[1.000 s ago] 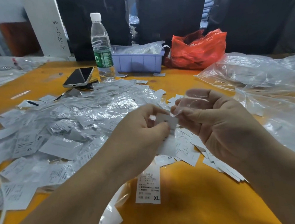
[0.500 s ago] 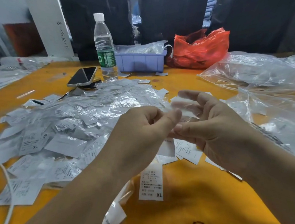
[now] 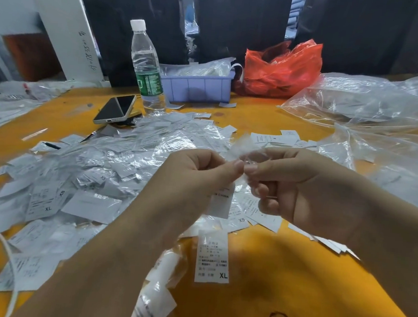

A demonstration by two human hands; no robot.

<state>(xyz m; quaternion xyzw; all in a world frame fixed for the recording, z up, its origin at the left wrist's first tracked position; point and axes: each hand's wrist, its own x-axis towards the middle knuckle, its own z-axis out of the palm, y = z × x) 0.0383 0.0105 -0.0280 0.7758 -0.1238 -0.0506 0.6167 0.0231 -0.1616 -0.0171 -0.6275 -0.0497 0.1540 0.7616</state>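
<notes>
Nearest us: loose XL label (image 3: pixel 212 256) flat on orange table (image 3: pixel 305 286). Just beyond, we see left hand (image 3: pixel 193 179) pinching white label (image 3: pixel 220 203), right hand (image 3: pixel 308 191) pinching small clear bag (image 3: pixel 249 156); thumbs meet above table. Left: pile of bagged labels (image 3: pixel 102 160). Far: phone (image 3: pixel 115 108), water bottle (image 3: pixel 146 66), lilac tray (image 3: pixel 198 86), red bag (image 3: pixel 282 66).

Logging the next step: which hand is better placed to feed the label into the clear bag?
Left, probably: the left hand pinches the white label beside the small clear bag, which the right hand holds.
</notes>
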